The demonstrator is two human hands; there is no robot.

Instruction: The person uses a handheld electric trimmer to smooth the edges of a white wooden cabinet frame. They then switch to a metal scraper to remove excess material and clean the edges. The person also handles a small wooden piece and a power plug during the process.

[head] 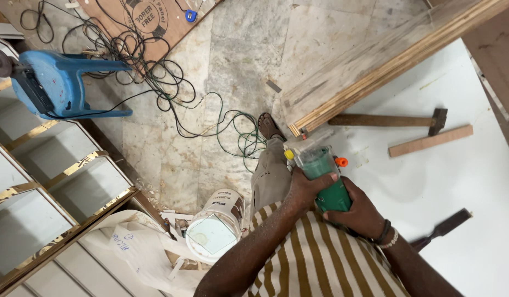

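Head view: both hands grip a green trimmer router [320, 173] at the edge of the white panel [458, 165], beside stacked plywood boards [375, 60]. Left hand [305, 187] wraps its body; right hand [359, 212] clasps its lower end. Step judged: routing along the edge; steady guidance needed.

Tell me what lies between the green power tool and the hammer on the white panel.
In the head view, only bare white panel lies between the green power tool and the hammer.
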